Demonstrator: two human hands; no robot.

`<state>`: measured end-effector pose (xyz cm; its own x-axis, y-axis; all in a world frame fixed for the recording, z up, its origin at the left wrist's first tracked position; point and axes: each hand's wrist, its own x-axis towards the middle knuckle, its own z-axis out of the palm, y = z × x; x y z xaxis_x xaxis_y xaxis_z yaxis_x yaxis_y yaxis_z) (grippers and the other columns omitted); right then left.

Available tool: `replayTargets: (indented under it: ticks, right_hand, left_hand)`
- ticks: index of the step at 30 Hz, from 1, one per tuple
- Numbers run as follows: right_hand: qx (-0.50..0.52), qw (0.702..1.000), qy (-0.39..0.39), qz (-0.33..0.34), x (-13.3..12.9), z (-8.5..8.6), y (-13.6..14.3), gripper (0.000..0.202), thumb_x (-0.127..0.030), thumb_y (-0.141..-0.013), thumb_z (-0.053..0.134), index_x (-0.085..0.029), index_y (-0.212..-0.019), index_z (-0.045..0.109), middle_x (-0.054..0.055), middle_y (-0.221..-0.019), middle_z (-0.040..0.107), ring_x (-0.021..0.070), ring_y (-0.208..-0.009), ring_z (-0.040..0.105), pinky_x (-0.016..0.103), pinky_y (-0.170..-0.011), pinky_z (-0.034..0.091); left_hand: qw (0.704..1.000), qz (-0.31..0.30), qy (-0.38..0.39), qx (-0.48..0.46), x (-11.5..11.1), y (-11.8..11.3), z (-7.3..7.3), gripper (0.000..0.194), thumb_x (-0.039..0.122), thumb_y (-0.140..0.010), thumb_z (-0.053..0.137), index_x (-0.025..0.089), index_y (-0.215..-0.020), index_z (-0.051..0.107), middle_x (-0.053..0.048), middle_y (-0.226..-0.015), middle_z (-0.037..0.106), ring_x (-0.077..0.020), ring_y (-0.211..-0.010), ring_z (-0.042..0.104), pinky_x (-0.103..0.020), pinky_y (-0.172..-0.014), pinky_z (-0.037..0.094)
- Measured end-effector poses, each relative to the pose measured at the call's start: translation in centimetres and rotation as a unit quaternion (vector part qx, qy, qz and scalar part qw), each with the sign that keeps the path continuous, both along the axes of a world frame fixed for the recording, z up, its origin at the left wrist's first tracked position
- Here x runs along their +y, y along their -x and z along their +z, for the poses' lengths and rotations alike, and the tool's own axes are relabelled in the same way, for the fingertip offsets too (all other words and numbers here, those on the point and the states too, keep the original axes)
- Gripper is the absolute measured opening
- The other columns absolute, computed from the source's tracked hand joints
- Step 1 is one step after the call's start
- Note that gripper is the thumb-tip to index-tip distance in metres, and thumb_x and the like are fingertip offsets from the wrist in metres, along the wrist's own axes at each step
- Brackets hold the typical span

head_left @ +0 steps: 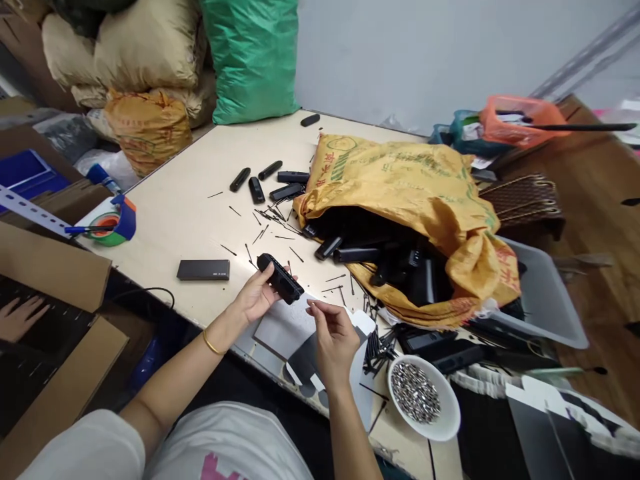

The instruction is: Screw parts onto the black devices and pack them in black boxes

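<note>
A black oblong plastic piece [281, 280] lies in my left hand [260, 293], thumb on top and fingers beneath. Just right of its lower end, my right hand [334, 337] pinches thumb against forefinger; whatever it holds is too small to name. Under the hands are a light grey sheet [285, 327] and dark-printed card. A white bowl of small silvery metal parts [450, 407] stands to the right of my right hand. Thin black sticks [296, 254] are scattered beyond the hands, and a flat dark box [203, 270] lies to the left.
An open yellow sack [395, 180] spills black pieces on the table's right, partly over a grey tub [550, 287]. Tape rolls [113, 223] sit at the left edge, a green sack [253, 60] at the back. Another person's hand [20, 320] is at far left, by cardboard boxes.
</note>
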<state>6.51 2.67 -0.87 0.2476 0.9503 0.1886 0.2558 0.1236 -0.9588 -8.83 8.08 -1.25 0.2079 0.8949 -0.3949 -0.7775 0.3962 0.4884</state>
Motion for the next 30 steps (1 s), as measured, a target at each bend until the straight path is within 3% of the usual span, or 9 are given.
replayTargets:
  ticks: [4,7,12,16,19,22,25,28,30]
  right_hand:
    - [-0.152,0.981,-0.12,0.009,0.0,0.2,1.6,0.007,-0.025,-0.085,0.057,-0.02,-0.081,0.062,0.003,-0.082,0.067,0.0178,-0.08,0.063,0.034,-0.077,0.049]
    - [-0.184,0.971,-0.152,0.009,-0.1,0.2,1.9,0.006,-0.021,-0.085,0.056,-0.02,-0.081,0.06,0.003,-0.08,0.064,0.017,-0.078,0.06,0.033,-0.073,0.048]
    - [-0.151,0.98,-0.128,-0.002,-0.1,0.0,1.9,0.006,-0.022,-0.085,0.056,-0.02,-0.08,0.059,0.002,-0.079,0.062,0.0167,-0.076,0.059,0.031,-0.07,0.047]
    - [-0.128,0.984,-0.126,-0.015,-0.2,-0.6,1.9,0.006,-0.023,-0.084,0.059,-0.02,-0.079,0.061,0.002,-0.077,0.061,0.0164,-0.075,0.058,0.032,-0.071,0.047]
    - [-0.052,0.996,-0.067,-0.004,-0.3,-1.2,1.7,0.009,-0.028,-0.082,0.061,-0.019,-0.077,0.06,0.001,-0.075,0.06,0.0157,-0.072,0.057,0.031,-0.069,0.047]
    - [0.028,0.999,0.015,0.03,-0.7,-1.5,0.6,0.017,-0.033,-0.079,0.063,-0.019,-0.087,0.06,0.002,-0.078,0.061,0.016,-0.072,0.059,0.032,-0.069,0.049]
    - [0.02,0.998,0.056,0.024,-1.2,-1.2,-1.5,0.026,-0.036,-0.076,0.066,-0.019,-0.095,0.06,0.004,-0.085,0.065,0.0178,-0.078,0.062,0.034,-0.077,0.049]
    - [-0.025,0.996,0.051,-0.064,-1.7,-0.6,-4.3,0.025,-0.04,-0.077,0.063,-0.019,-0.09,0.061,0.005,-0.085,0.066,0.0187,-0.078,0.062,0.035,-0.077,0.049]
    - [-0.086,0.99,0.046,-0.102,-2.0,-0.1,-6.4,0.028,-0.044,-0.078,0.06,-0.018,-0.087,0.062,0.006,-0.083,0.066,0.0195,-0.077,0.061,0.035,-0.075,0.048]
  left_hand:
    - [0.999,0.024,0.021,-0.029,-1.2,0.1,0.0,0.023,0.028,-0.085,0.059,0.011,-0.101,0.055,-0.009,-0.099,0.065,-0.023,-0.098,0.064,-0.042,-0.094,0.048]
    - [0.999,0.038,0.024,-0.031,-1.7,0.0,0.2,0.021,0.026,-0.084,0.061,0.012,-0.099,0.055,-0.007,-0.097,0.065,-0.0228,-0.098,0.064,-0.043,-0.094,0.048]
    - [0.998,0.043,0.031,-0.029,-2.3,-0.6,0.8,0.022,0.027,-0.082,0.064,0.013,-0.095,0.054,-0.008,-0.096,0.064,-0.0237,-0.098,0.064,-0.045,-0.092,0.049]
    - [0.999,0.051,0.009,-0.01,-2.7,-1.4,0.3,0.019,0.03,-0.082,0.062,0.018,-0.095,0.055,-0.006,-0.1,0.064,-0.0245,-0.1,0.063,-0.046,-0.09,0.05]
    - [0.999,0.033,-0.014,0.032,-2.8,-1.7,0.3,0.015,0.036,-0.085,0.056,0.024,-0.094,0.056,-0.004,-0.103,0.065,-0.0239,-0.102,0.062,-0.048,-0.087,0.05]
    - [0.995,0.023,-0.066,0.065,-2.9,-1.2,1.9,0.02,0.04,-0.084,0.057,0.028,-0.1,0.055,-0.002,-0.107,0.064,-0.024,-0.104,0.062,-0.048,-0.088,0.049]
    - [0.977,0.06,-0.179,0.097,-3.5,-0.1,3.6,0.037,0.038,-0.078,0.066,0.028,-0.11,0.05,-0.002,-0.111,0.063,-0.0249,-0.11,0.059,-0.048,-0.095,0.044]
    - [0.938,0.003,-0.285,0.196,-3.8,0.2,2.5,0.043,0.035,-0.064,0.078,0.024,-0.099,0.056,-0.005,-0.104,0.066,-0.0255,-0.109,0.058,-0.045,-0.099,0.041]
    - [0.922,-0.043,-0.27,0.273,-3.3,-0.3,0.4,0.041,0.035,-0.063,0.079,0.021,-0.095,0.058,-0.007,-0.098,0.068,-0.0238,-0.101,0.062,-0.041,-0.097,0.043]
